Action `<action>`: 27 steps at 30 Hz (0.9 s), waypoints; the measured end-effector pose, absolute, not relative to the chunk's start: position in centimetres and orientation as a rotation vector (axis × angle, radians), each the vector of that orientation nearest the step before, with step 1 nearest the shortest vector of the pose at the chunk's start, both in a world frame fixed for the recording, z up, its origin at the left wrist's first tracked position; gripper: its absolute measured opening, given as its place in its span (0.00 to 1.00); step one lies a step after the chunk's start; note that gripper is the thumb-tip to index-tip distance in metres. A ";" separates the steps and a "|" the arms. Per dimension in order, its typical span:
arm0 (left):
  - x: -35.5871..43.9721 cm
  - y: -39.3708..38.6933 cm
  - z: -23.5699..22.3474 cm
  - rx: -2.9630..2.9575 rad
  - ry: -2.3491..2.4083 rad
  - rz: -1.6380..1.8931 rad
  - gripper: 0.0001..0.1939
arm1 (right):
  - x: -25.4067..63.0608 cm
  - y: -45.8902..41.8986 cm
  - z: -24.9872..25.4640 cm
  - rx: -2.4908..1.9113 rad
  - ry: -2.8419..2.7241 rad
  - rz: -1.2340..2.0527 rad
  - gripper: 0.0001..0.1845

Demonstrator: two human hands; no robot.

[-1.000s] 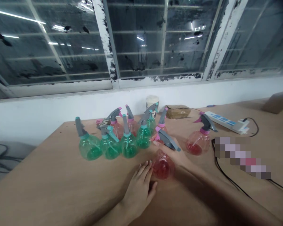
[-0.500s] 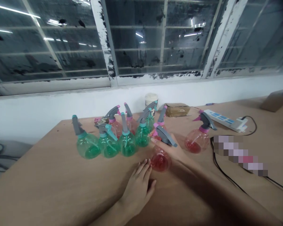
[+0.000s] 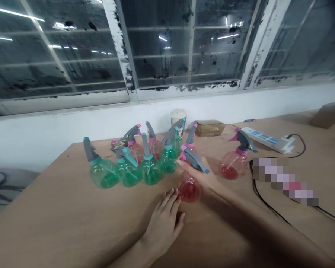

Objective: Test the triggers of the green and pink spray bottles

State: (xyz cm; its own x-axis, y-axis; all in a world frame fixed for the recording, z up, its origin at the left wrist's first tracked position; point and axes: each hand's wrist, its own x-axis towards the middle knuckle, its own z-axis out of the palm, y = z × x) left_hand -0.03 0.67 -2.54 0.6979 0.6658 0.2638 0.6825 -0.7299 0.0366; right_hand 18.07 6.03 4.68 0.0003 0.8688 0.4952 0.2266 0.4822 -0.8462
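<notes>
My right hand [image 3: 202,175] is wrapped round the neck of a red spray bottle [image 3: 190,189] with a grey and pink trigger head; some of its fingers are hidden behind the bottle. Flat on the table lies my left hand [image 3: 166,217], fingers stretched out, the tips at the base of that bottle. To the left stand several green spray bottles [image 3: 151,171] with grey and teal heads. Among and behind them are a few more red spray bottles [image 3: 135,150]. Another red spray bottle [image 3: 233,165] stands apart on the right, beyond my right forearm.
At the back, by the wall, are a white tub [image 3: 178,114] and a brown package [image 3: 210,128]. A white power strip [image 3: 268,139] with a black cable lies at right, near a blurred-out patch [image 3: 284,181]. A cardboard box [image 3: 327,114] sits at the far right.
The view has shifted very slightly. Both hands and the bottles keep the same places, with my right hand still on the red spray bottle.
</notes>
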 end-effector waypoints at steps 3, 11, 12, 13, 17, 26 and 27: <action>-0.1 0.7 -2.6 -2.844 -1.119 -0.436 0.19 | 18.1 6.1 4.5 -0.997 -1.527 0.691 0.10; -0.2 0.8 -2.8 -2.849 -1.111 -0.474 0.19 | 18.1 5.9 4.7 -0.974 -1.534 0.690 0.10; -0.2 0.8 -2.8 -2.848 -1.112 -0.473 0.19 | 18.1 5.9 4.7 -0.985 -1.522 0.698 0.10; -0.2 0.8 -2.7 -2.847 -1.113 -0.476 0.19 | 18.2 6.0 4.7 -1.000 -1.507 0.704 0.10; -0.1 0.7 -2.4 -2.852 -1.124 -0.467 0.18 | 18.2 6.2 4.4 -1.006 -1.490 0.696 0.12; 0.2 0.5 -1.6 -2.870 -1.149 -0.422 0.17 | 18.1 6.2 3.8 -0.996 -1.505 0.658 0.11; 0.2 0.5 -1.6 -2.872 -1.154 -0.422 0.17 | 18.1 6.3 3.8 -1.001 -1.505 0.655 0.11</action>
State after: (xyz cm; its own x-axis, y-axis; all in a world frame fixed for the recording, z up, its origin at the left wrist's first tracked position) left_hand 0.18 0.51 -1.57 0.6907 0.6766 0.2553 0.6814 -0.7271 0.0834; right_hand 18.07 6.25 3.80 0.0204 0.8678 0.4965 0.2285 0.4794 -0.8474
